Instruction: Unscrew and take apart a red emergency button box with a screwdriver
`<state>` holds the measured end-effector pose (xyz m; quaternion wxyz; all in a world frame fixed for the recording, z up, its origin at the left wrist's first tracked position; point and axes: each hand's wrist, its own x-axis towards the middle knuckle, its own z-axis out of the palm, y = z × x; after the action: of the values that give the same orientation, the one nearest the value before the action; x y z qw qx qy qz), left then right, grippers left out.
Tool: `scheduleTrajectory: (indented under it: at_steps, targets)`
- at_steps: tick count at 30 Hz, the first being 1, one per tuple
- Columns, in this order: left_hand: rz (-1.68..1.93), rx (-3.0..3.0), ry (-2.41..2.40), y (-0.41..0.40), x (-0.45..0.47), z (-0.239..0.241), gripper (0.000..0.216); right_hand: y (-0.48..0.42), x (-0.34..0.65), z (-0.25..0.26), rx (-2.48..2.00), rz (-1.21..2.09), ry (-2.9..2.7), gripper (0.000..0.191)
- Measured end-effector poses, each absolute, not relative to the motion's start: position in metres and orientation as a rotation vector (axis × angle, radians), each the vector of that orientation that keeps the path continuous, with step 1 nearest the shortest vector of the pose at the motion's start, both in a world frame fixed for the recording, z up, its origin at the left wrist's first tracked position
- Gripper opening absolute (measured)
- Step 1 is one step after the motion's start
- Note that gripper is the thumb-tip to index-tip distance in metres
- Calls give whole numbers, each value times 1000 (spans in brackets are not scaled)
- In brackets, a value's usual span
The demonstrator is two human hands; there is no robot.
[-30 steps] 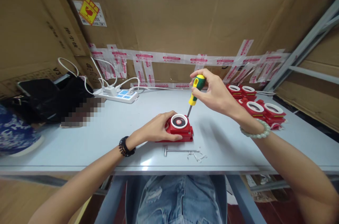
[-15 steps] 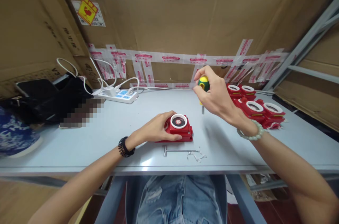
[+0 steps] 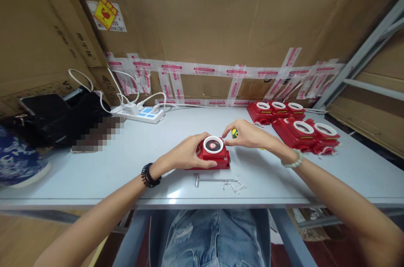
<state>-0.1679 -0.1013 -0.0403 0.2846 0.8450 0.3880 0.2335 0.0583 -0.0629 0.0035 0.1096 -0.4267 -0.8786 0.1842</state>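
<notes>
The left hand (image 3: 186, 155) is clenched on the near-left side of a red unit (image 3: 212, 156), pinning it flat on the desk (image 3: 94, 170) at its middle, close to the front edge. The right hand (image 3: 249, 134) lies low beside the unit's far-right corner, its fingertips (image 3: 224, 135) touching the white ring (image 3: 213, 144) on top. A yellow-green screwdriver (image 3: 234, 133) shows only as a bit of handle under that hand; whether the hand is grasping it or it lies released on the desk cannot be told.

The step in hand looks like checking or seating something at that corner by finger, with the tool out of play. A next move would call for a firm hold from the left hand while the right works the small part.

A T-handled metal tool (image 3: 211, 180) and some tiny bits (image 3: 233, 185) lie just in front of the unit. More red units (image 3: 296, 126) sit grouped at the far right; a power strip (image 3: 139, 112) lies far left.
</notes>
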Motion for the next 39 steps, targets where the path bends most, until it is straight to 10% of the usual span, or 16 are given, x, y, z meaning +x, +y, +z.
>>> scheduleTrajectory:
  at_steps: [39]
  targets:
    - [624,2255,1035,-101,-168,-41,47,-67,51,-4,-1083,376,-2679,23]
